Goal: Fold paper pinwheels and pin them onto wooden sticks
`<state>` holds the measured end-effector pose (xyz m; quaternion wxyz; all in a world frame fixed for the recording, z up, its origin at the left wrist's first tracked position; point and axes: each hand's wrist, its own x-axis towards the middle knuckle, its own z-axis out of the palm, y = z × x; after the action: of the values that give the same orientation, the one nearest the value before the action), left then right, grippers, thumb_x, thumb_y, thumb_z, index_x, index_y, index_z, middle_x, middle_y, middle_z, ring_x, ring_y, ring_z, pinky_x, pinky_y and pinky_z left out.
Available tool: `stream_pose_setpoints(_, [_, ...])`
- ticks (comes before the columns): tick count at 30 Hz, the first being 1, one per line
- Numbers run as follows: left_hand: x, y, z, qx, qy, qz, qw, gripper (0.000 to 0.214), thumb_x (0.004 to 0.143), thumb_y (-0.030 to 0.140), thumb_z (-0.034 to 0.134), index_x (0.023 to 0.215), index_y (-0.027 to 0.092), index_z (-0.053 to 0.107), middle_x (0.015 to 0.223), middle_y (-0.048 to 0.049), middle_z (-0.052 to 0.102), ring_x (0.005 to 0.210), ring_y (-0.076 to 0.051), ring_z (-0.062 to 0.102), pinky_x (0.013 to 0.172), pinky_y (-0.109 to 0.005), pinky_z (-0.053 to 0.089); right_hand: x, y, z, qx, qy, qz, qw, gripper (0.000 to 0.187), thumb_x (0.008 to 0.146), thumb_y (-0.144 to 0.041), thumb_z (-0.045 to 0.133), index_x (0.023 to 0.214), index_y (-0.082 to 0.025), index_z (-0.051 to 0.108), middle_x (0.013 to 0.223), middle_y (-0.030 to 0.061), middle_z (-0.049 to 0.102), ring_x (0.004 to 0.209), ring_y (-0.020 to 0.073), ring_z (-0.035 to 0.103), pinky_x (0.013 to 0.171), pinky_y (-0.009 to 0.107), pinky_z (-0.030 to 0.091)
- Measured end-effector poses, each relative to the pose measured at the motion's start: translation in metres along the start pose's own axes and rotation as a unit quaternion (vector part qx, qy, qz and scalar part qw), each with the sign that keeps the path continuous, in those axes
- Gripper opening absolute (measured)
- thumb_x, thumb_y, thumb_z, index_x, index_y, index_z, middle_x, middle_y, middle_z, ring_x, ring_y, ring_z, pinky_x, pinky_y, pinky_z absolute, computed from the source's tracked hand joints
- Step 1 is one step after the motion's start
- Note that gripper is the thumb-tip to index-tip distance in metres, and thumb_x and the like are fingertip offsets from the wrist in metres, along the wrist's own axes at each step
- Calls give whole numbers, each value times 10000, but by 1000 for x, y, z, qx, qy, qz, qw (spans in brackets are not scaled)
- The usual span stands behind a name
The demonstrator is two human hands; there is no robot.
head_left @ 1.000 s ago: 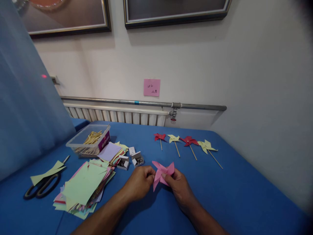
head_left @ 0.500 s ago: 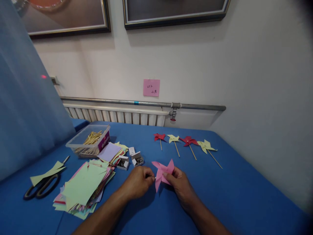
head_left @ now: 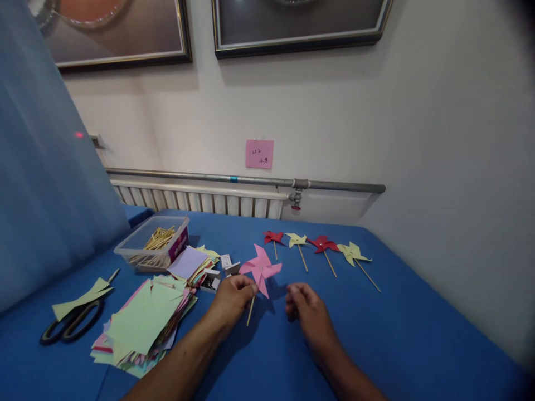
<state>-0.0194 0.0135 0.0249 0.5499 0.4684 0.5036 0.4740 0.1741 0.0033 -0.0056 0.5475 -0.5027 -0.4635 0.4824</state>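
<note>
My left hand pinches the thin wooden stick of a pink paper pinwheel just below its head. The pinwheel faces up toward me, and the stick's lower end pokes out under my fingers. To the right of it, my right hand is apart from the pinwheel, with its fingers curled in and nothing visible in them. Beyond my hands lie finished pinwheels on sticks in a row: a small red one, a pale yellow one, a larger red one and another yellow one.
On the left, black-handled scissors lie under a green paper piece. Beside them are a stack of coloured paper, a purple sheet, a clear tub of sticks and small boxes of pins. A radiator and pipe run behind the blue table.
My right hand has let go of the pink pinwheel and drawn off to the right. My left hand now holds it alone by the stick, turned upright with its head raised and shifted left.
</note>
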Motion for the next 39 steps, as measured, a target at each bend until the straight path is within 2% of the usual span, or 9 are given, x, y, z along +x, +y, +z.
stream_pose_setpoints(3, [0, -2, 5, -65, 27, -3, 998, 387, 573, 482, 832, 637, 184, 595, 508, 54, 515, 454, -86, 422, 491, -239, 319, -19, -2, 13, -115, -91, -35, 989, 380, 885, -580, 655, 747, -231, 593, 584, -68, 468, 532, 130, 420, 527, 266, 337])
stream_pose_setpoints(6, [-1, -6, 11, -116, 46, -13, 992, 438, 525, 494, 884, 652, 178, 609, 519, 55, 526, 449, -84, 434, 475, -235, 345, -37, -2, 27, -180, -125, -56, 974, 272, 922, -448, 587, 768, -224, 603, 628, -54, 506, 582, 135, 437, 559, 265, 322])
stream_pose_setpoints(21, [-2, -11, 21, -158, 20, -11, 987, 455, 531, 503, 905, 664, 165, 632, 503, 34, 552, 458, -85, 452, 488, -236, 360, -35, 7, 37, -214, -87, -9, 973, 266, 860, -474, 541, 757, -233, 585, 621, -51, 505, 551, 138, 413, 539, 277, 293])
stream_pose_setpoints(26, [-1, -17, 21, -98, 37, -45, 993, 433, 561, 525, 830, 725, 178, 629, 598, 17, 611, 461, -91, 459, 469, -241, 325, -28, 5, 31, -217, -70, -22, 973, 274, 855, -476, 532, 751, -232, 601, 619, -41, 539, 550, 147, 444, 546, 275, 322])
stream_pose_setpoints(30, [-3, -21, 20, 89, -1, -58, 994, 290, 738, 463, 697, 680, 199, 594, 583, 10, 592, 480, -120, 469, 486, -260, 292, -20, 4, 24, -233, -44, -22, 971, 255, 854, -448, 541, 729, -234, 600, 600, -40, 561, 545, 153, 476, 544, 276, 333])
stream_pose_setpoints(32, [-8, -22, 20, 235, -39, 5, 971, 233, 824, 351, 629, 655, 194, 599, 600, -12, 620, 559, -147, 537, 544, -272, 315, -16, 4, 20, -253, -28, -25, 967, 244, 846, -433, 543, 710, -238, 592, 607, -28, 595, 561, 164, 518, 556, 279, 348])
stream_pose_setpoints(35, [-19, -18, 21, 450, -80, 103, 883, 185, 873, 229, 577, 732, 187, 690, 774, -62, 755, 746, -202, 665, 647, -301, 352, -12, 5, 13, -277, -6, -26, 960, 259, 853, -443, 532, 700, -243, 590, 635, -4, 654, 596, 185, 585, 573, 284, 375])
stream_pose_setpoints(37, [-25, -15, 22, 528, -106, 122, 834, 188, 890, 220, 572, 834, 207, 751, 907, -75, 808, 850, -232, 717, 698, -318, 374, -9, 6, 8, -283, 5, -28, 959, 271, 867, -452, 522, 712, -244, 600, 657, 6, 681, 617, 195, 618, 589, 288, 394])
stream_pose_setpoints(39, [-27, -13, 22, 548, -124, 119, 818, 202, 904, 241, 572, 885, 229, 774, 966, -69, 823, 917, -242, 738, 725, -322, 389, -7, 7, 4, -287, 12, -28, 957, 280, 877, -459, 514, 720, -244, 602, 667, 10, 692, 622, 201, 631, 597, 293, 399])
